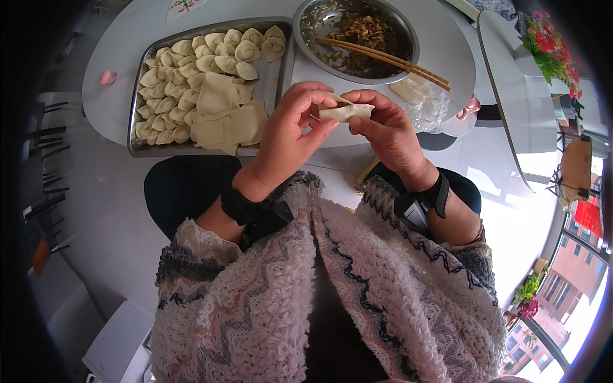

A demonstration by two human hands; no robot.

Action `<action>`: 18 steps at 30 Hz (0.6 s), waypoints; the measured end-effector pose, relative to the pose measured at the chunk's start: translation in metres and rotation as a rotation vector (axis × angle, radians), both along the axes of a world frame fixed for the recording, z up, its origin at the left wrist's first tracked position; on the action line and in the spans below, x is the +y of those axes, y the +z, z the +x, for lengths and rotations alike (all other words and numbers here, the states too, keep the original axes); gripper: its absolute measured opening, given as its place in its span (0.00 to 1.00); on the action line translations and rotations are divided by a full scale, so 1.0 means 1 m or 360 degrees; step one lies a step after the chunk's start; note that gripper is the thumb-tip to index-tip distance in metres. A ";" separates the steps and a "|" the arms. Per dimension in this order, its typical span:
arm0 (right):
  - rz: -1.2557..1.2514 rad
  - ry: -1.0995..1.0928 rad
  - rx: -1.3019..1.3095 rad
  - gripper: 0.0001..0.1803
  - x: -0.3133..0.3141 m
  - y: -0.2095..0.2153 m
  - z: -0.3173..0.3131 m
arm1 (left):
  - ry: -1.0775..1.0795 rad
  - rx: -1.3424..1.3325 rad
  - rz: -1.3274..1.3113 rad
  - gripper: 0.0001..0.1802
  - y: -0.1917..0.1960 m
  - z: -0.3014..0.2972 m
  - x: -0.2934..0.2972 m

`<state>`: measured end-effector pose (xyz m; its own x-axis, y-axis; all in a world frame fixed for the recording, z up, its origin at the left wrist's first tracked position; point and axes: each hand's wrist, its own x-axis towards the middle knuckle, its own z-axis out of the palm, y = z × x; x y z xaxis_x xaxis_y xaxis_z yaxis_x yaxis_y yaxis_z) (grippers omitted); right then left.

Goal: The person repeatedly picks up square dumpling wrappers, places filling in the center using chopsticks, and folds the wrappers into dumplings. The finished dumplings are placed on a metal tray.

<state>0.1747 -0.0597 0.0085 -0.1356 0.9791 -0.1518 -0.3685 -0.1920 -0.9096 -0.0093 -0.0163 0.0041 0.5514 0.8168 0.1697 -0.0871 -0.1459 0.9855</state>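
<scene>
Between my two hands, above the near edge of the table, is a folded dumpling (345, 113) of pale dough. My left hand (299, 121) pinches its left end between thumb and fingers. At its right end, the thumb and fingers of my right hand (387, 129) close on the dough. A metal tray (273, 70) lies to the left, with rows of finished dumplings (167, 89) and a stack of square wrappers (233, 124) at its near side. Beyond my hands stands a steel bowl (306, 48) of chopped filling (367, 32).
Wooden chopsticks (389, 59) rest across the bowl, their ends past its right rim. A clear plastic bag (426, 105) lies right of my right hand. A small pink object (108, 78) sits at the table's left. Dark chair seats (185, 191) are below the near edge.
</scene>
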 end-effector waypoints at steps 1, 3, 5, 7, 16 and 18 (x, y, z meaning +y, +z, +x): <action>-0.0002 0.0001 -0.0002 0.17 0.000 0.000 0.000 | -0.0003 0.0006 -0.0018 0.10 0.000 -0.001 0.000; 0.0010 0.0000 -0.0054 0.16 -0.001 0.000 -0.001 | -0.0006 0.0045 0.0036 0.09 -0.001 -0.002 0.001; 0.0018 0.0012 -0.0098 0.16 -0.001 -0.001 -0.001 | -0.0008 0.0108 0.0176 0.08 -0.002 -0.003 0.003; 0.0025 0.0035 -0.0138 0.15 -0.001 -0.002 -0.002 | 0.0016 0.0117 0.0234 0.08 -0.002 -0.003 0.003; 0.0038 -0.0053 -0.0142 0.12 -0.003 -0.001 -0.005 | 0.0064 0.0052 0.0208 0.07 -0.003 -0.002 0.001; 0.0109 -0.0134 -0.0189 0.11 -0.005 -0.001 -0.008 | 0.0077 0.0050 0.0203 0.07 -0.003 -0.002 0.001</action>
